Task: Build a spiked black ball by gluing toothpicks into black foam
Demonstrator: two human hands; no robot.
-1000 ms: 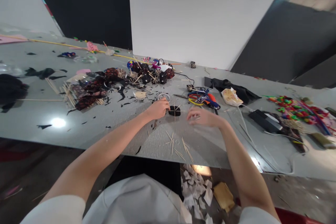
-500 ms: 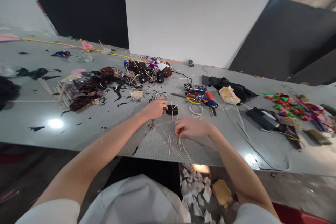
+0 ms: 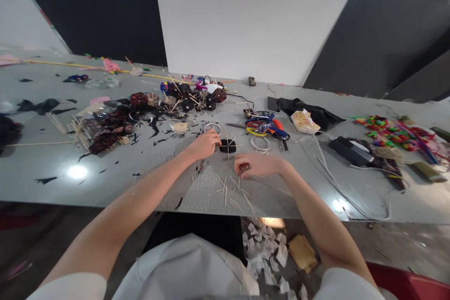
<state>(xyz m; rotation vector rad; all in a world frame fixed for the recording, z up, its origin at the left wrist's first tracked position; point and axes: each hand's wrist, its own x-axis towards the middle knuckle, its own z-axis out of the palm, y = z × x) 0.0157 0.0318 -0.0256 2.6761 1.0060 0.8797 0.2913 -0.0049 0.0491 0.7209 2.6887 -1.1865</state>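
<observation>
A small dark, rounded piece lies on the table with thin pale sticks radiating from it. My left hand is closed at its left edge, fingertips pinched together where a stick end meets them. To the right and nearer the table's front, my right hand is curled, with its thumb and finger pinching a thin wooden stick. Several loose sticks lie scattered just below that hand. The hidden sides of the fingers do not show.
Scissors and pliers lie behind my right hand, beside a white ring. Dark balls stuck with sticks are heaped farther back. A power bank-like black box trails a white cable at the right.
The right hand has lifted slightly off the loose sticks, now with one stick in its fingers. The left hand stays beside the dark piece. The whole view has shifted a little.
</observation>
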